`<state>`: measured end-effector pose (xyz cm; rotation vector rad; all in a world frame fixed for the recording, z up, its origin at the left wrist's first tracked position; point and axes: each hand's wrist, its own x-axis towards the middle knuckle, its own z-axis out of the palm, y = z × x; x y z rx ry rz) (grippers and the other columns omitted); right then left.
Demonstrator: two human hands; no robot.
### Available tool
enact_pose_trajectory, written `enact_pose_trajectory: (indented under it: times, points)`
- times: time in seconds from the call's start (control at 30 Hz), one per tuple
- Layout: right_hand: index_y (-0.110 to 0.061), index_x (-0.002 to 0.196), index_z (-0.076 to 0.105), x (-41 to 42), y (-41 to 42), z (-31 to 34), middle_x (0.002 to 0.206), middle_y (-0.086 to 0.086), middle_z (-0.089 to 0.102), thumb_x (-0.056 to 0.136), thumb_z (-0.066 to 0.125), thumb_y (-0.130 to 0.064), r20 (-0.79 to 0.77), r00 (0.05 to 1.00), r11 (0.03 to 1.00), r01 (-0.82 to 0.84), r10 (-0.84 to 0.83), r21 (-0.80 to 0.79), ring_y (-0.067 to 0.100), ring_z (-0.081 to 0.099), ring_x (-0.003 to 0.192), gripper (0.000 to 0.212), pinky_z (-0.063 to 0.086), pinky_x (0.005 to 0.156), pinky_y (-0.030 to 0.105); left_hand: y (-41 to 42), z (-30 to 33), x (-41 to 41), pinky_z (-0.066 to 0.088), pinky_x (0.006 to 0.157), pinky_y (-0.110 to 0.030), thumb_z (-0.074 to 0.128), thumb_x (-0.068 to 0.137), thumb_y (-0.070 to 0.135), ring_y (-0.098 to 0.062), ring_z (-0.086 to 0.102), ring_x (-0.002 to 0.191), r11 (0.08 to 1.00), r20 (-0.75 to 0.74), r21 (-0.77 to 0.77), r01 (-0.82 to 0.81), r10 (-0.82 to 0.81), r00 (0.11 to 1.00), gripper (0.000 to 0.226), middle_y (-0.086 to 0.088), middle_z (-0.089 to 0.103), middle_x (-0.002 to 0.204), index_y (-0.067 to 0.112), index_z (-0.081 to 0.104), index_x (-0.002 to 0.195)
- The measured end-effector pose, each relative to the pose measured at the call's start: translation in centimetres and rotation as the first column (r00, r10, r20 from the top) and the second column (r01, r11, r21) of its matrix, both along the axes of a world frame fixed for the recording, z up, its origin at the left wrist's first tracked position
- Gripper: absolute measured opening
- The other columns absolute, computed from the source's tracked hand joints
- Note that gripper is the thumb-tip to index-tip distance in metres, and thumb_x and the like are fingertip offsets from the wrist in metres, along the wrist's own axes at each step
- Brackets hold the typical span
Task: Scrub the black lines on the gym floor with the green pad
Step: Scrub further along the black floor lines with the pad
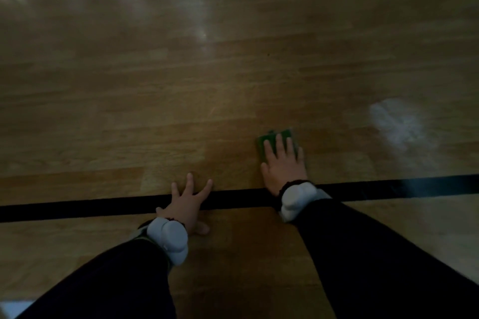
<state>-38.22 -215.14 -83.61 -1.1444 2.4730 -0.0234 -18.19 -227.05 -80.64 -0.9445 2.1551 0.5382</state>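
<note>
on the wooden gym floor [129, 122], the right hand [283, 163] is pressing flat, fingers slightly spread, on the green pad [264, 144] just beyond the black line [77, 211]; the left hand [185, 204] is lying splayed across that line.

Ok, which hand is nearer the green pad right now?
Right. The right hand lies flat on the green pad, beyond the black line. The left hand rests spread across that line, apart from the pad.
</note>
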Motion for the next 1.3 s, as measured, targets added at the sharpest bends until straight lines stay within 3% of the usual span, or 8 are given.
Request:
enact_pose_trajectory:
  times: [0.23,0.5,0.67,0.87,0.93,1.03,1.17,1.3]
  points:
    - [-0.029,0.153,-0.002,9.2,-2.3,-1.2,0.160,0.001,-0.017,0.099,0.025,-0.043,0.058,0.934,0.935,-0.351,0.353,-0.052,0.025,-0.017,0.147,0.061,-0.013,0.116,0.047,0.5,-0.4,0.1,0.019,0.108,-0.069,0.073,0.081,0.026,-0.032,-0.016,0.146,0.992,-0.043,-0.071,-0.101,0.098,0.994,0.115,0.006,-0.027,0.156,0.027,-0.020,0.149]
    - [-0.035,0.152,0.001,8.7,-1.4,-0.4,0.160,-0.006,-0.015,0.102,0.021,-0.040,0.123,0.910,0.918,-0.390,0.395,-0.070,0.017,-0.015,0.148,0.054,-0.010,0.118,0.043,0.8,-0.3,0.7,0.016,0.109,-0.068,0.073,0.080,0.027,-0.029,-0.014,0.146,0.988,-0.088,-0.064,-0.140,0.134,0.987,0.118,0.008,-0.024,0.157,0.023,-0.023,0.148]
    - [-0.033,0.153,0.000,6.1,0.1,-0.2,0.160,-0.004,-0.015,0.103,0.021,-0.037,0.099,0.958,0.962,-0.262,0.269,-0.079,0.019,-0.014,0.148,0.054,-0.007,0.118,0.045,0.6,-0.3,1.0,0.015,0.109,-0.068,0.073,0.081,0.027,-0.027,-0.015,0.146,0.990,-0.106,-0.053,-0.131,0.125,0.986,0.116,0.007,-0.023,0.157,0.023,-0.023,0.148]
    - [-0.029,0.153,0.000,0.1,3.4,0.3,0.161,0.001,-0.013,0.103,0.019,-0.036,0.068,0.989,0.992,0.129,-0.130,0.007,0.024,-0.011,0.149,0.055,0.001,0.120,0.050,0.8,-0.2,1.1,0.016,0.111,-0.067,0.071,0.083,0.028,-0.027,-0.013,0.147,0.991,-0.113,-0.060,-0.119,0.112,0.987,0.113,0.006,-0.021,0.158,0.024,-0.020,0.149]
    - [-0.026,0.154,0.000,0.9,3.7,0.2,0.161,0.003,-0.011,0.102,0.020,-0.037,0.022,0.985,0.986,0.168,-0.169,0.010,0.026,-0.009,0.149,0.056,0.001,0.120,0.049,1.1,-0.1,1.0,0.017,0.111,-0.066,0.070,0.083,0.027,-0.027,-0.011,0.147,0.990,-0.106,-0.077,-0.121,0.113,0.988,0.111,0.005,-0.020,0.158,0.024,-0.019,0.149]
    - [-0.023,0.154,-0.003,3.6,3.3,0.2,0.161,0.006,-0.014,0.102,0.021,-0.037,0.061,0.995,0.996,0.086,-0.085,-0.016,0.027,-0.011,0.148,0.058,-0.002,0.120,0.048,1.6,0.1,0.7,0.017,0.112,-0.064,0.070,0.084,0.027,-0.027,-0.010,0.148,0.988,-0.091,-0.124,-0.087,0.076,0.993,0.110,0.002,-0.019,0.159,0.021,-0.019,0.149]
    - [-0.023,0.153,-0.004,8.8,2.4,0.6,0.159,0.007,-0.019,0.101,0.025,-0.038,0.128,0.979,0.987,-0.160,0.158,0.004,0.028,-0.016,0.147,0.061,-0.007,0.118,0.048,2.9,0.4,0.2,0.014,0.117,-0.054,0.065,0.088,0.019,-0.027,-0.010,0.147,0.977,-0.100,-0.208,-0.046,0.025,0.995,0.105,-0.006,-0.019,0.158,0.012,-0.019,0.149]
    - [-0.020,0.154,0.004,8.7,1.8,2.1,0.161,0.006,-0.013,0.101,0.029,-0.026,0.328,0.914,0.967,-0.255,0.240,0.002,0.024,-0.012,0.148,0.059,-0.005,0.119,0.044,5.5,0.8,-0.8,0.004,0.121,-0.045,0.052,0.092,0.008,-0.026,-0.015,0.146,0.981,-0.171,-0.194,0.028,-0.062,0.983,0.090,-0.010,-0.021,0.157,0.008,-0.019,0.148]
